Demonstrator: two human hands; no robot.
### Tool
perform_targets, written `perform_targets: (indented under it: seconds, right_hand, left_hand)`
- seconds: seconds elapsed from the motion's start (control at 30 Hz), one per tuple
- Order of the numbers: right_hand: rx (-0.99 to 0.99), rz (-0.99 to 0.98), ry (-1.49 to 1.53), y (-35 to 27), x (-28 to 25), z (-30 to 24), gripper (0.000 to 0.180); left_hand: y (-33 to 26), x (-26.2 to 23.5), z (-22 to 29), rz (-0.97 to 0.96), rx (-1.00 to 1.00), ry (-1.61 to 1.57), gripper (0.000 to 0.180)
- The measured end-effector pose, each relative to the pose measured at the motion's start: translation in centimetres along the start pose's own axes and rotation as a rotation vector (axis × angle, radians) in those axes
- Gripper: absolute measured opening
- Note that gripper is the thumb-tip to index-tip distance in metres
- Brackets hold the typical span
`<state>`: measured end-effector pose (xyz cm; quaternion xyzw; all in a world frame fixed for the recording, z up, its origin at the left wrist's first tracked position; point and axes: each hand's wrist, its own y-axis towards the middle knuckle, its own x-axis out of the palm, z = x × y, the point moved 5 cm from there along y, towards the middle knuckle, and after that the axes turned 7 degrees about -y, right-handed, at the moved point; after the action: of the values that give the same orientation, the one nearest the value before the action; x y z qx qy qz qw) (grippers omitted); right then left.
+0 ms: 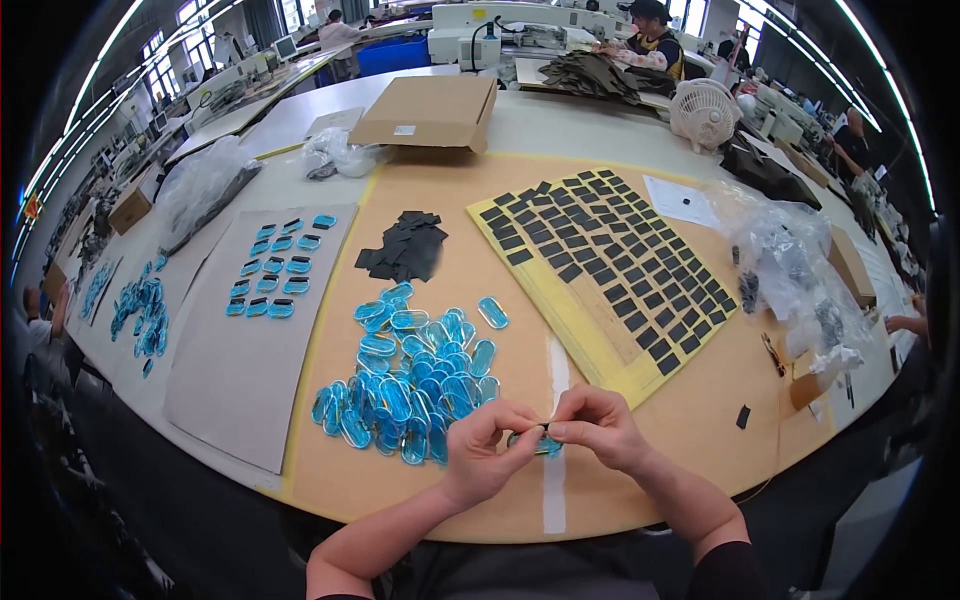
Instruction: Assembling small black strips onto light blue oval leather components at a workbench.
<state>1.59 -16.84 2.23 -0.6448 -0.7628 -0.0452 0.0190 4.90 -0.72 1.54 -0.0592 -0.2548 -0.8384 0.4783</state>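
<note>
In front of me, both hands pinch one small blue oval piece [550,446] with a black strip along its upper edge. My left hand [482,450] grips its left end between thumb and forefinger. The fingertips of my right hand [600,428] press together at the black strip, hiding most of the piece. Just left of my hands lies a heap of clear blue oval pieces with pale rims [405,385]. One loose oval [492,312] rests above the heap. Rows of black rectangular patches [605,245] cover much of a tilted yellow board [598,345] to the right.
Behind the heap is a pile of black patches [403,248]. Ovals with black strips [267,284] sit in rows on a grey sheet [235,400]. A cardboard box [425,112] stands farther back. Plastic bags [795,265], snips [773,353] and a single patch [743,416] lie right.
</note>
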Motion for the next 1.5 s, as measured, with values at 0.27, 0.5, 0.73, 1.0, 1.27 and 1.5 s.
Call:
perform_targets:
  seconds: [0.27,0.5,0.73,1.0,1.27,1.5]
  right_hand:
    - [-0.055,0.015,-0.055,-0.2,0.1,0.1,0.009]
    - [-0.067,0.037,-0.059,0.0,-0.2,0.0,0.009]
    - [-0.034,0.025,-0.136,0.1,0.5,-0.5,0.009]
    - [-0.009,0.066,-0.168,-0.5,0.9,-0.5,0.014]
    - [-0.072,0.067,-0.161,0.2,0.6,-1.2,0.009]
    - [-0.076,0.052,-0.168,0.3,0.2,-1.0,0.010]
  left_hand:
    - [-0.1,0.2,0.4,-0.038,0.007,0.015,0.015]
    - [0.4,0.3,0.6,-0.054,0.045,0.077,0.015]
    - [0.3,-0.2,1.0,-0.029,0.052,0.055,0.016]
    - [-0.4,-0.2,1.3,-0.023,0.090,0.157,0.017]
    - [0.2,-0.2,1.4,-0.042,0.173,0.240,0.020]
    - [0.8,0.0,1.6,-0.047,0.268,0.293,0.022]
